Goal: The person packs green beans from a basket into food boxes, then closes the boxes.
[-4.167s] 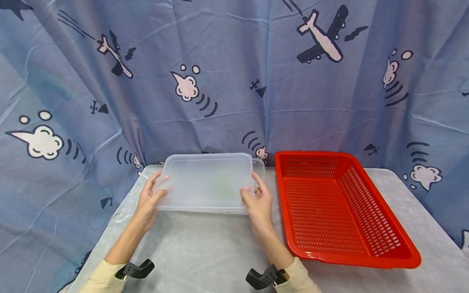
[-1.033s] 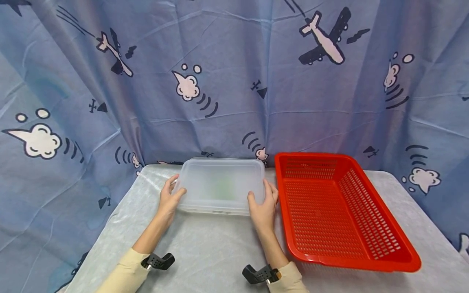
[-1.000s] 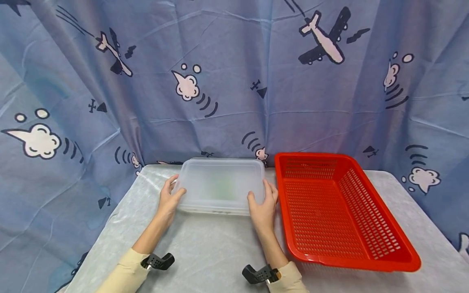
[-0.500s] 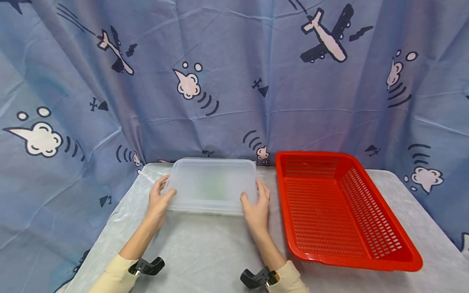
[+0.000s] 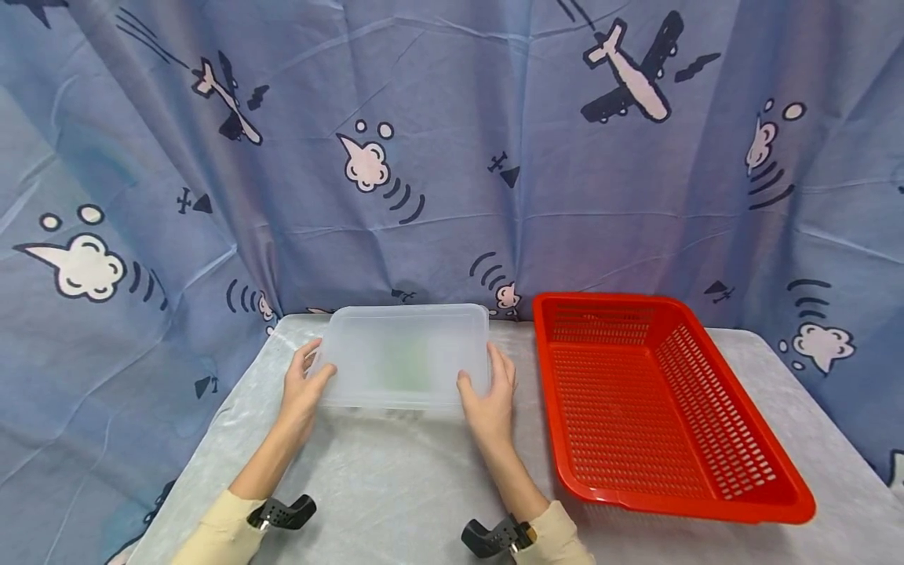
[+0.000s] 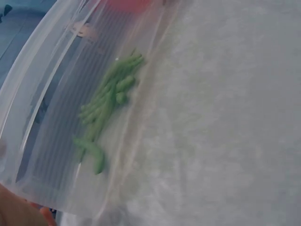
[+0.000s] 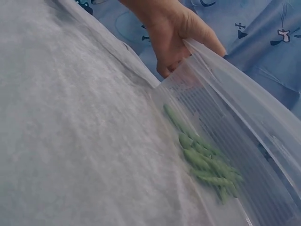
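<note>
A translucent plastic storage box (image 5: 402,357) with its lid on is held between my two hands near the back of the table. My left hand (image 5: 300,396) grips its left end, thumb on the lid's edge and fingers down the side. On the right end, my right hand (image 5: 492,404) has the same hold. Through the cloudy wall, a small heap of green bean-like pods (image 6: 110,96) shows in the left wrist view; the pods (image 7: 202,157) also appear in the right wrist view. I cannot tell whether the box's bottom touches the table.
A large red plastic basket (image 5: 558,439) with slotted walls stands to the right of the box. Pale cloth covers the table (image 5: 395,494). Behind it hangs a blue curtain (image 5: 438,141) printed with planes and clouds.
Earlier, the lid sat off to the left, with a corner of the box showing behind it; it then lined up with the box. During the last second, both hands have shifted the box left.
</note>
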A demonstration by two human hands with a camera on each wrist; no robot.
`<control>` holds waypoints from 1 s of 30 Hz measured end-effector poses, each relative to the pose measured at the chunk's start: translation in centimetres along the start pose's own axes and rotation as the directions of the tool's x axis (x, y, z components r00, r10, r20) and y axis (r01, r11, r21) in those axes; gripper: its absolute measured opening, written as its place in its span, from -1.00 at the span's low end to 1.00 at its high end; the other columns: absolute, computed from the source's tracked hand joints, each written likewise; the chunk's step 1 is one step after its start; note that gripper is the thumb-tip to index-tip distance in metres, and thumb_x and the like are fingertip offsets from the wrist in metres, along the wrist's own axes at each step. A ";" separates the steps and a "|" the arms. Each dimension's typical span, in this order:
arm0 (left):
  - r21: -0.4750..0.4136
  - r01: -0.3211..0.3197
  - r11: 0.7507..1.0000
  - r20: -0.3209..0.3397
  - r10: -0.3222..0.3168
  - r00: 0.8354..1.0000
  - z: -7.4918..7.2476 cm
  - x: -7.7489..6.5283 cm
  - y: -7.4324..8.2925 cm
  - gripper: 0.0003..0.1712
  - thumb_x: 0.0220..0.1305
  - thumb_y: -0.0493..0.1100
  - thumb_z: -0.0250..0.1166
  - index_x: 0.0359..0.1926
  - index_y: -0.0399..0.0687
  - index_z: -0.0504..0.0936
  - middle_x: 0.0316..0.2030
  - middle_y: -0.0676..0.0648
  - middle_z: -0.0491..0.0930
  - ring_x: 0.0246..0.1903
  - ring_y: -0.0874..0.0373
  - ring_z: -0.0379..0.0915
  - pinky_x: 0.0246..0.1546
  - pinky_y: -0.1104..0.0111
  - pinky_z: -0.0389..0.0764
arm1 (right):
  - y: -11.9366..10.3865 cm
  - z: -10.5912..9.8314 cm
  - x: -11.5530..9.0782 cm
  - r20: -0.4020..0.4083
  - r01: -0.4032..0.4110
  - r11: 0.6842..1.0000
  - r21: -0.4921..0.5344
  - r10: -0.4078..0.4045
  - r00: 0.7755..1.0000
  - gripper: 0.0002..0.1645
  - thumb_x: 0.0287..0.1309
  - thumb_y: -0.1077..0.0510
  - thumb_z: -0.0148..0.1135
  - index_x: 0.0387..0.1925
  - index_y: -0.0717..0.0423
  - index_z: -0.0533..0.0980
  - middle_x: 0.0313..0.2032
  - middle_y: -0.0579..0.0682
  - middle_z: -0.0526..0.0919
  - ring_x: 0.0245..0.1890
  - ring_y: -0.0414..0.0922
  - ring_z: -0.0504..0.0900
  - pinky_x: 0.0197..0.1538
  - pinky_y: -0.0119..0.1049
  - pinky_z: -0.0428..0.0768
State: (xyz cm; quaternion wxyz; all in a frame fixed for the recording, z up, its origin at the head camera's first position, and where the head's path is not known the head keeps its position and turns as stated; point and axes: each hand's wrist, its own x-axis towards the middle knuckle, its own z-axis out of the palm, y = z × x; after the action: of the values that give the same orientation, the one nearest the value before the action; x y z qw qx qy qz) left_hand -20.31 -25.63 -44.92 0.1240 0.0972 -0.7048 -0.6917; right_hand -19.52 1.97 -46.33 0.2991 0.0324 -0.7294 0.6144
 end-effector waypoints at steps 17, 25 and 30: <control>0.054 0.019 0.998 0.077 -0.024 0.997 0.0 2.4 -0.5 -0.16 0.24 -0.42 0.16 0.54 -0.21 0.15 0.46 -0.37 0.07 0.42 -0.16 -0.04 0.34 0.01 0.10 | 1.6 0.2 1.8 0.016 -0.093 0.996 0.012 0.093 0.996 -0.31 0.01 0.32 0.36 0.25 0.36 0.50 0.19 0.30 0.45 0.16 0.22 0.34 0.20 0.12 0.39; 0.064 -0.050 0.997 0.174 0.038 0.984 -1.0 2.4 -1.0 -0.17 0.31 -0.39 0.19 0.56 -0.20 0.13 0.48 -0.32 0.06 0.45 -0.13 -0.06 0.40 0.02 -0.01 | 2.4 0.0 2.2 0.061 -0.103 0.993 0.058 0.100 0.993 -0.35 0.06 0.39 0.34 0.25 0.39 0.47 0.15 0.32 0.44 0.14 0.27 0.39 0.16 0.18 0.44; 0.071 -0.107 0.992 0.278 0.084 0.957 -2.0 2.5 -1.4 -0.13 0.37 -0.38 0.23 0.59 -0.19 0.04 0.51 -0.32 -0.04 0.51 -0.11 -0.24 0.43 -0.03 -0.20 | 2.7 -0.4 2.5 0.107 -0.119 0.992 0.049 0.114 0.988 -0.35 0.09 0.38 0.32 0.27 0.35 0.46 0.14 0.31 0.44 0.12 0.22 0.39 0.17 0.15 0.44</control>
State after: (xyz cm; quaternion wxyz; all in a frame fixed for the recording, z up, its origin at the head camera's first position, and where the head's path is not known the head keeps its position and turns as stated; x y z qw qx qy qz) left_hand -22.14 -28.35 -46.23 0.0540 -0.0286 -0.7480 -0.6609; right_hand -22.54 3.85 -47.49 0.2233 0.0298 -0.7274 0.6482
